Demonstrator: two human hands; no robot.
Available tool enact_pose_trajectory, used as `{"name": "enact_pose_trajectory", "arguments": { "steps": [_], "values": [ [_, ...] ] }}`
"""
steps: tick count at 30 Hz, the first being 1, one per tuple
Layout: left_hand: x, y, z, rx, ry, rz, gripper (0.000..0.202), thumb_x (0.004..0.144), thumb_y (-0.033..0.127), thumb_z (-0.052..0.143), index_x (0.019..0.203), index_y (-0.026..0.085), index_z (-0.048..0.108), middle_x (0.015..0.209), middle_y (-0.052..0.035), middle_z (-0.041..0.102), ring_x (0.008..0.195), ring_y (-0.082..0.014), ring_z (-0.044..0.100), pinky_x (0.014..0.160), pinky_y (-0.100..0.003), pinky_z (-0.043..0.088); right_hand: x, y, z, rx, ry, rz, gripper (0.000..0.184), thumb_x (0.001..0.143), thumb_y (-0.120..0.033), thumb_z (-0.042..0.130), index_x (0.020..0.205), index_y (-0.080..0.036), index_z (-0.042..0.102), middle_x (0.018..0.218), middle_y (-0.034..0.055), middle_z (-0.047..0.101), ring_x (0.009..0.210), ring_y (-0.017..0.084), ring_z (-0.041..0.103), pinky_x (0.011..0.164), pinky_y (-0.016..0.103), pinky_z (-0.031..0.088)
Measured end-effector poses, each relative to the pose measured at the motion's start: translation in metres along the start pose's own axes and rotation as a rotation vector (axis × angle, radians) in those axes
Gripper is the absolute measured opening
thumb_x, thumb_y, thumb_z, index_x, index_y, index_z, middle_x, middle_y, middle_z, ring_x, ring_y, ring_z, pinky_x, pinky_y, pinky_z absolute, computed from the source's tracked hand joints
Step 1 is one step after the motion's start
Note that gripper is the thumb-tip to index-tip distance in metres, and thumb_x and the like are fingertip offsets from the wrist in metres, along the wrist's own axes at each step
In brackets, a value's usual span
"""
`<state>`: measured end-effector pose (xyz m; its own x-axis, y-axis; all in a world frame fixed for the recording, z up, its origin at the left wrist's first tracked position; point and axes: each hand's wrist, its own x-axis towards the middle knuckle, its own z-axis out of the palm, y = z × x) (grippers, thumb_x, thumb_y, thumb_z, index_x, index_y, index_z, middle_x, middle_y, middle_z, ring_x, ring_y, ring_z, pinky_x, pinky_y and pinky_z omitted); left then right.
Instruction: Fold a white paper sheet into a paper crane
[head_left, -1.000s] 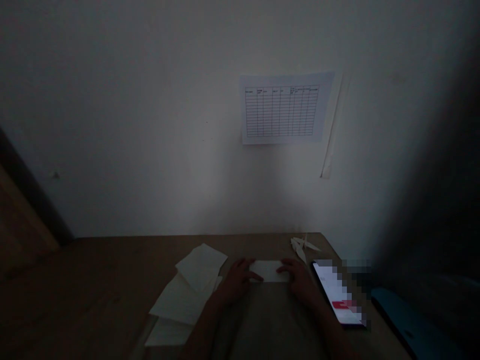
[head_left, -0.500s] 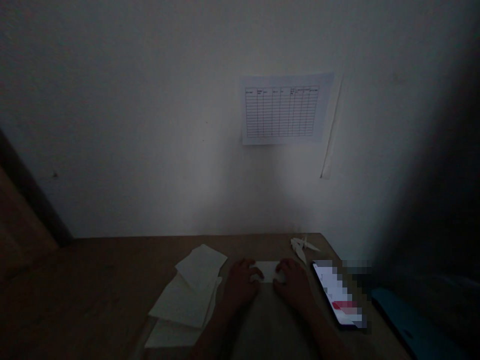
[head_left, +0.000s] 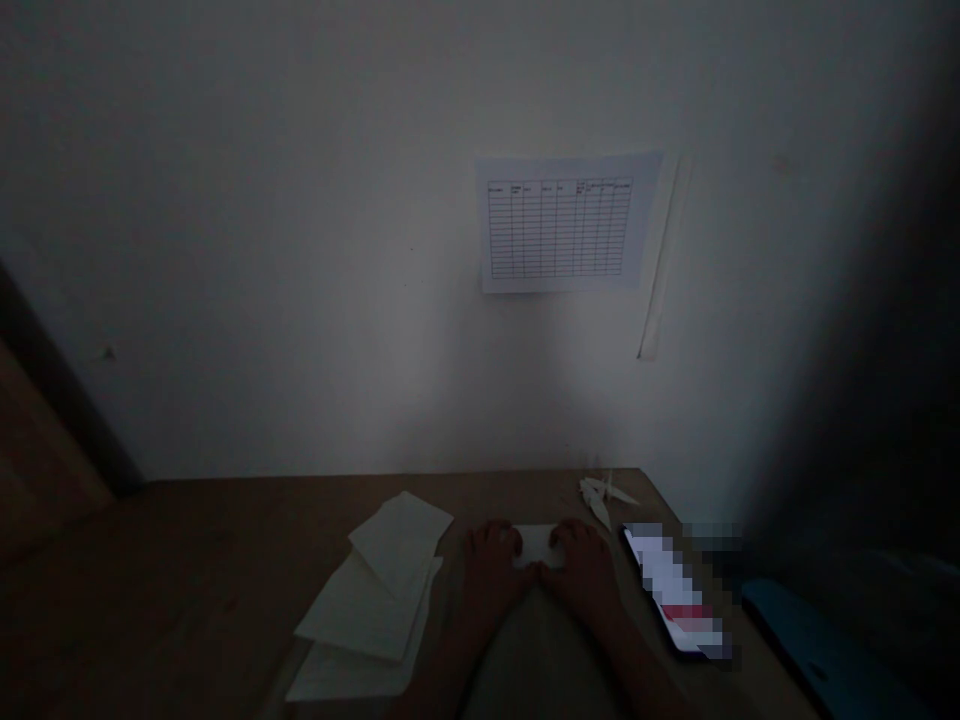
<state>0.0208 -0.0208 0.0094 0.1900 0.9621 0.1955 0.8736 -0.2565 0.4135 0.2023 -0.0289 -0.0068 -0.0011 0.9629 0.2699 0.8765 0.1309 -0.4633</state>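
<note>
So the left hand (head_left: 493, 562) and right hand (head_left: 582, 560) just slid closer, thumbs now about meeting along the near edge of the white paper rectangle (head_left: 535, 543) on the bench (head_left: 225, 580). Fingers curled over both ends; looks like pressing, can't tell if pinching.

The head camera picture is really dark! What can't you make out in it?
All in the head view:
1. Side ends of the small white rectangular paper: covered by the left hand and right hand.
2. Words on the white printed paper sheet: too small and dim.
3. Part of the black-edged rectangular phone: hidden by pixelation.
4. Part of the blue-green rounded object: cut off by the bottom edge.
</note>
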Motion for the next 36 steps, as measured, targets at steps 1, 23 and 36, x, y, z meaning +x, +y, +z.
{"name": "enact_pose_trajectory", "arguments": {
  "steps": [1,23,36],
  "values": [
    [0.000,0.000,0.001,0.007,0.005,-0.002,0.026,0.081,0.044,0.076,0.098,0.025,0.070,0.134,-0.0114,0.065,0.131,-0.0382,0.052,0.116,-0.055,0.032,0.000,0.000,0.000,0.002,-0.002,0.000,0.029,0.076,-0.037,0.075,0.102,-0.026,0.066,0.127,0.0094,0.066,0.123,0.033,0.057,0.108,0.042,0.039],
    [0.002,-0.030,-0.004,-0.105,-0.085,0.081,0.044,0.075,0.013,0.060,0.117,0.026,0.065,0.142,-0.0058,0.062,0.139,-0.0270,0.049,0.122,-0.043,0.029,0.012,0.037,-0.005,0.148,-0.106,-0.072,0.043,0.069,-0.014,0.062,0.108,-0.028,0.076,0.136,0.0049,0.065,0.132,0.027,0.056,0.114,0.041,0.040],
    [0.009,-0.054,-0.015,-0.213,-0.189,0.179,0.067,0.061,0.001,0.053,0.123,0.024,0.066,0.148,-0.0080,0.060,0.142,-0.0249,0.049,0.123,-0.042,0.033,0.017,0.053,-0.004,0.325,-0.090,-0.075,0.061,0.055,-0.006,0.053,0.108,-0.024,0.077,0.135,0.0070,0.068,0.132,0.026,0.058,0.114,0.041,0.043]
  ]
}}
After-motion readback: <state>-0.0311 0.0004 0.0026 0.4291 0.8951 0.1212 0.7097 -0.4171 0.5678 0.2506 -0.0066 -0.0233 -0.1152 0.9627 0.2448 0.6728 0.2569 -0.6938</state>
